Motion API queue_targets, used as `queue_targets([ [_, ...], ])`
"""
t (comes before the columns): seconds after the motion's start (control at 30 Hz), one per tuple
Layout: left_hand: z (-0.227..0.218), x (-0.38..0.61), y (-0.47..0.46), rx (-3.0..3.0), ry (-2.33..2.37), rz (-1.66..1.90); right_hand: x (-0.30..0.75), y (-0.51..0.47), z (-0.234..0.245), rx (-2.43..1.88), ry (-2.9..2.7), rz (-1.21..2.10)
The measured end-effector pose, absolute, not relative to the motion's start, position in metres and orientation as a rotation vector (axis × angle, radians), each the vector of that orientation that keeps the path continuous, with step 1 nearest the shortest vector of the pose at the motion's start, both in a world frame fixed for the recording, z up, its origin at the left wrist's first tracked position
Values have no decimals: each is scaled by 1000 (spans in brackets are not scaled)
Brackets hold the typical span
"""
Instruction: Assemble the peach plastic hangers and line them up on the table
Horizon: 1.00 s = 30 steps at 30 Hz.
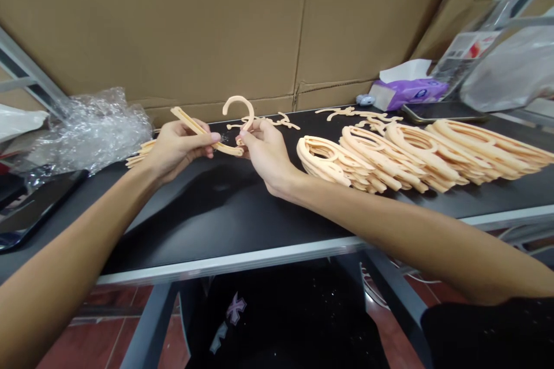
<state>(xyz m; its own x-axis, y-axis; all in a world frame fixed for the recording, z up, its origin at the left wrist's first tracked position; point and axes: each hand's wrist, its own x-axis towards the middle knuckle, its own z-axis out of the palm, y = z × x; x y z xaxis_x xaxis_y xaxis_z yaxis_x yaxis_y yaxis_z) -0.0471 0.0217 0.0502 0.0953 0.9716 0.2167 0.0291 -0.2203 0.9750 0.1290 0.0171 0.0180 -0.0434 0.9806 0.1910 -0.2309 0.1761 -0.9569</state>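
Observation:
My left hand [175, 147] is closed on a peach plastic hanger bar [194, 127], which slants up to the left above the black table [208, 219]. My right hand [266, 153] pinches a peach plastic hook [239, 108] by its stem, right at the bar's lower end. The two pieces meet between my fingertips. A few more peach pieces [141, 155] lie under and behind my left hand.
A long overlapping row of peach hanger parts [415, 153] runs along the table to the right. Loose small hooks [346, 114] lie behind it. There is crumpled clear plastic [93, 124] at the left, a purple tissue pack [409, 92], a phone [441, 110], and cardboard behind.

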Motion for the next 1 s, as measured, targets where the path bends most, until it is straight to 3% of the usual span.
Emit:
queue_targets([
  [1.0, 62, -56, 21, 1523, 1345, 1219, 134, 5, 34, -938, -1103, 1497],
])
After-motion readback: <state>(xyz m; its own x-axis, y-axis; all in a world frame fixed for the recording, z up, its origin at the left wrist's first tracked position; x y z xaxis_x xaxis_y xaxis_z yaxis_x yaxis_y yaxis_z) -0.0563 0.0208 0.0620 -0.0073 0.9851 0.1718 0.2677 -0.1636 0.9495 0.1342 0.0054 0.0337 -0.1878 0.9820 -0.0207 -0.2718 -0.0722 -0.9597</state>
